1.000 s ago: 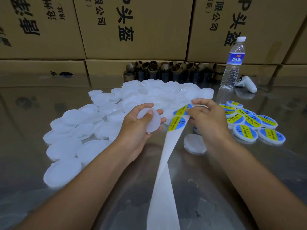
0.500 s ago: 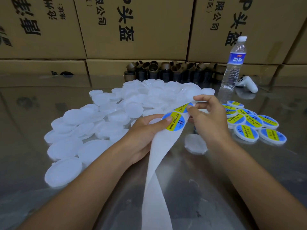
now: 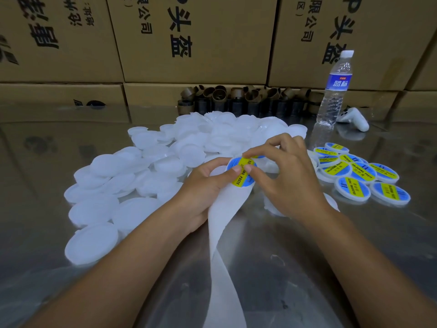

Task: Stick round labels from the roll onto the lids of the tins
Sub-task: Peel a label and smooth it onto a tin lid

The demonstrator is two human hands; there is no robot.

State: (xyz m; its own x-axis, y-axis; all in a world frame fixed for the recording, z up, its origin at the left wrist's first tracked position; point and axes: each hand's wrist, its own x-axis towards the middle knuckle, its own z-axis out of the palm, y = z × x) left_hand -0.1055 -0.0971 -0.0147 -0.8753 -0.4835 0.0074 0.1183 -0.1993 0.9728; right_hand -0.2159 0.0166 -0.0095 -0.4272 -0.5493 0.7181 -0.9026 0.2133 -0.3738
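Observation:
My left hand (image 3: 205, 183) holds a white round lid with a blue and yellow round label (image 3: 241, 172) on it, thumb lying on the label. My right hand (image 3: 281, 171) is over it, fingertips pressing the label's top and right side. A white backing strip (image 3: 224, 233) runs from under the lid down toward me. The lid itself is mostly hidden by the label and my fingers. A heap of plain white lids (image 3: 146, 176) lies to the left and behind. Several labelled lids (image 3: 361, 174) lie to the right.
A shiny metal table (image 3: 307, 268) carries everything. A water bottle (image 3: 335, 88) and a white handheld device (image 3: 354, 118) stand at the back right. Brown cardboard cores (image 3: 243, 100) line the back, with stacked cardboard boxes (image 3: 189, 39) behind them.
The label went from the strip onto the lid in my left hand. My right hand moved left from the strip's end to press on the label.

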